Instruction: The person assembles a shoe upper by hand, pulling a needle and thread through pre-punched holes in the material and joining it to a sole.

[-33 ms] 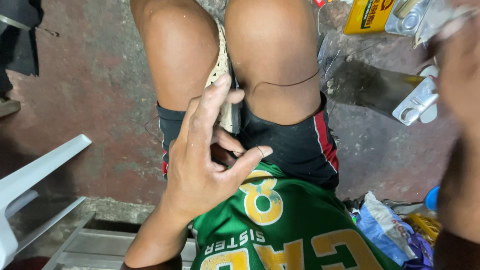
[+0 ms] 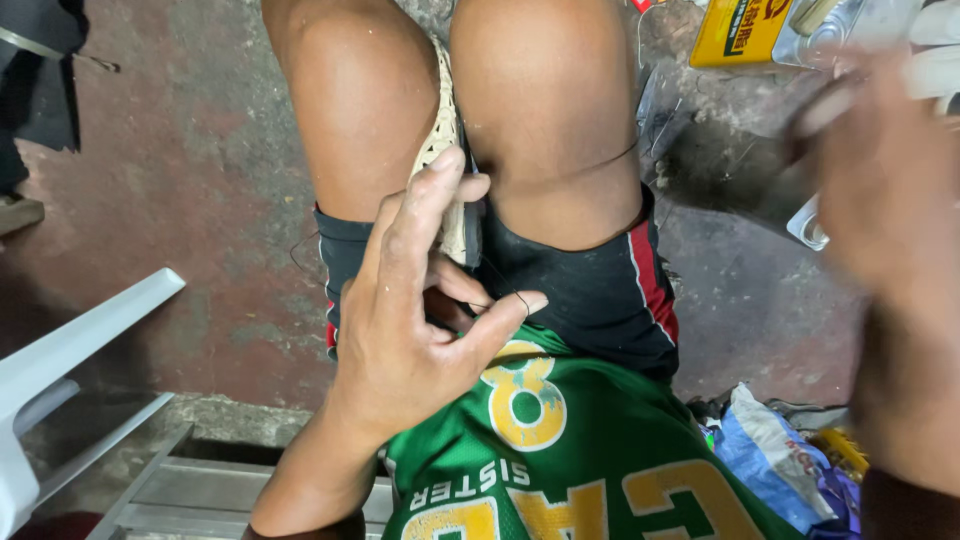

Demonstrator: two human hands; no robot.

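**Head view: spread hand at a woven piece, thread over the thumb**

Showed the left hand (image 2: 420, 330) spread wide over the lap, palm turned down, index finger stretched forward and thumb swung out to the side. Touched, at the tip of that index finger, a pale woven piece (image 2: 447, 150) clamped upright between the two knees. Carried a thin dark thread (image 2: 505, 280) from the near end of the woven piece down to the thumb tip, where it ended in a small loop. Pinched nothing that could be made out; curled the two middle fingers under the palm, with whatever lay beneath them hidden.

Caught the right hand (image 2: 880, 200) raised well off to the thumb side, smeared by motion. Could not tell whether it was closed, open, or holding anything.

Judged the work as partway along: weave already tight and formed where it showed between the knees, thread loose and not drawn taut, far end of the piece hidden behind the legs.

Lay under the wrist: a green jersey (image 2: 600, 480) and black shorts (image 2: 590, 290). Stood beyond the blurred hand: a yellow packet (image 2: 735, 30) and a clear container (image 2: 830, 30). Sat behind the forearm, on the little-finger side: a white plastic chair (image 2: 60, 370) on the reddish floor (image 2: 180, 200).
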